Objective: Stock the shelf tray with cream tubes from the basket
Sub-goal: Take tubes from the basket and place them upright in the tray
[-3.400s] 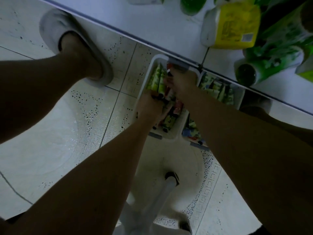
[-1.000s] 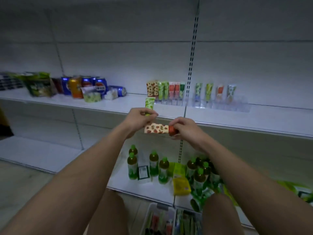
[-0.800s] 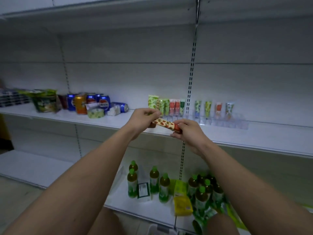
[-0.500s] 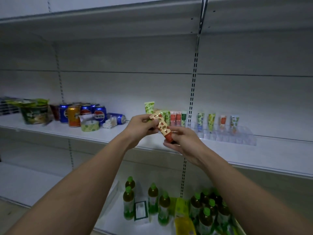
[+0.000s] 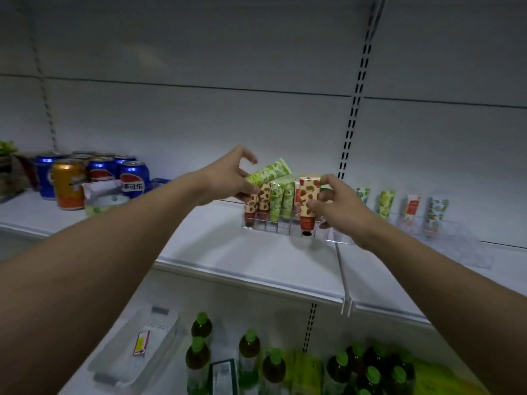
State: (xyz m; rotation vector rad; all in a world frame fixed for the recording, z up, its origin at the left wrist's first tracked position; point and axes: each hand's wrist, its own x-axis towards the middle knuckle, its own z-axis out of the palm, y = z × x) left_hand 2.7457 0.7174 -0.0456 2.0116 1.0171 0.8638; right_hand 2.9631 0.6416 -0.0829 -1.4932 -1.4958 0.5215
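Now right hand (image 5: 339,208) pinches strawberry tube (image 5: 308,205) upright, cap down; left hand (image 5: 231,178) grips green tube (image 5: 269,173) slanted.

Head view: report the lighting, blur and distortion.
Head view: dim, bluish light, brightest on the shelf; wide-angle bend stretches both forearms at the edges; the bottles below look soft; the strawberry tube in the right hand stays fairly sharp.
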